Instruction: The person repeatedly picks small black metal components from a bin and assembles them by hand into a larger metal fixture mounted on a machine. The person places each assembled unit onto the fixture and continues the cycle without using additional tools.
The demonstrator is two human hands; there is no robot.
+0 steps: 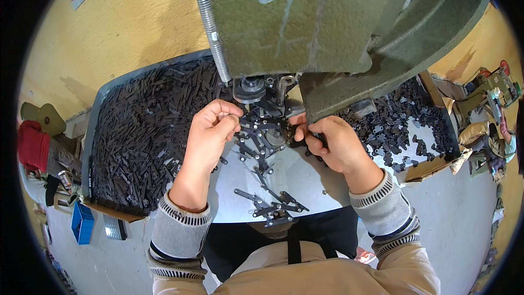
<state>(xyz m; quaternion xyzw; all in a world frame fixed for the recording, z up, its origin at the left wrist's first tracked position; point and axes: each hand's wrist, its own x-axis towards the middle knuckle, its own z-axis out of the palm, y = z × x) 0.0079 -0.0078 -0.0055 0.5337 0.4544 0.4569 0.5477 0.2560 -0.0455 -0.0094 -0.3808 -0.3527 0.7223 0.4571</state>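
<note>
Here's the black riveted chain (263,165), trailing down the metal table (327,188); probably light, rigid along each link, floppy at the joints, best pinched by a flat link. Left hand (210,125): thumb and forefinger together, anything between hidden. Right hand (335,142) curls; can't tell its grip. 2 containers: grey tray (89,153), dark strips (147,125); cardboard box (428,171), small plates (428,104).

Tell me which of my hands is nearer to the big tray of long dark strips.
Left. Your left hand is by the right side of the tray; your right hand is farther right, beyond the linked dark pieces.
</note>
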